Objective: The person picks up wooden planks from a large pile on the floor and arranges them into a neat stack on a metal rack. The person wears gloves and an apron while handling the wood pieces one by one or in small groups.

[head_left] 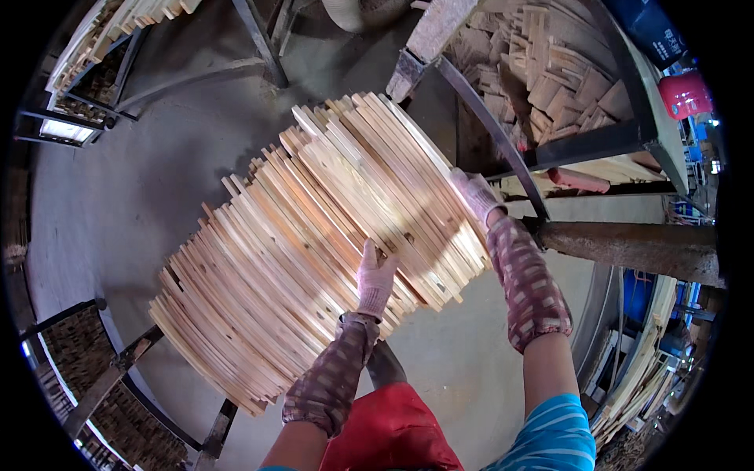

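Note:
A long row of pale wooden strips (314,243), packed side by side, runs from lower left to upper right in front of me. My left hand (375,281), in a pinkish knit glove, rests on their near part. Its visible fingers are stretched out beside a dark gap between strips. At the row's right end, my right hand (476,195), gloved too, lies along the outermost strip with its fingers extended; part of it is turned from view. Some strips stick out unevenly along the far edge, and several show dark knots.
A metal-framed bin (597,141) at upper right holds many short wood offcuts (561,86). Beside it, a rusty metal bar (628,247) juts in from the right. More strips (110,39) lie on a rack at upper left. Dark metal legs (145,345) stand at lower left.

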Action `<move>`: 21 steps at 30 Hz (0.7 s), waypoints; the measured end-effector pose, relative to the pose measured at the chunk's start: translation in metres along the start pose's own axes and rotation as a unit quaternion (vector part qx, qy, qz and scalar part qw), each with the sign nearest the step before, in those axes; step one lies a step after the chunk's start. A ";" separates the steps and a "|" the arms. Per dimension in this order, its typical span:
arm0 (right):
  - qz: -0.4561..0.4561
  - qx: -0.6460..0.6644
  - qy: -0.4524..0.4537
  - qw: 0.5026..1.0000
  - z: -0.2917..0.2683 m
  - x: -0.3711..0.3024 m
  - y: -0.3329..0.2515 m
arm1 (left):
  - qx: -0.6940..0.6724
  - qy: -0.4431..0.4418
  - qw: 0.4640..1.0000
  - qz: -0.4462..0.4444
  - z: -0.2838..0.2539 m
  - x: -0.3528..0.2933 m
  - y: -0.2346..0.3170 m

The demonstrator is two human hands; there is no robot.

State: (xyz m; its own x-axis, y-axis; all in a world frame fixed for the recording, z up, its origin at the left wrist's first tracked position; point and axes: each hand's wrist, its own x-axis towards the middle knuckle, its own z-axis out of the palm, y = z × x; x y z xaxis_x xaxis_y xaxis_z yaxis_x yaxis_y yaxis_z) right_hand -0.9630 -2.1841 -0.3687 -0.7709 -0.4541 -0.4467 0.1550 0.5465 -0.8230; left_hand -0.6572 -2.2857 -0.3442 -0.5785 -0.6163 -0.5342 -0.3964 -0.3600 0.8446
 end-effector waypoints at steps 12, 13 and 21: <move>0.037 -0.062 -0.083 0.994 -0.007 -0.039 -0.040 | -0.059 0.029 0.998 -0.015 -0.006 0.008 -0.019; 0.037 -0.137 -0.066 0.988 -0.018 -0.046 -0.032 | -0.039 0.024 0.999 -0.024 -0.005 0.008 -0.016; -0.026 -0.387 0.019 0.922 -0.018 -0.132 -0.087 | -0.338 0.059 0.938 -0.038 -0.014 0.023 -0.024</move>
State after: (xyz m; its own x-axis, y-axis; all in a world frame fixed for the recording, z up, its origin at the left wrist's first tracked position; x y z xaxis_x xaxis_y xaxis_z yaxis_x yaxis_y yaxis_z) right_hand -0.8855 -2.1588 -0.2318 -0.7877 -0.4767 -0.3902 -0.3577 0.8697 -0.3402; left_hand -0.6515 -2.3011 -0.3760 -0.4687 -0.6292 -0.6200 0.1330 -0.7441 0.6546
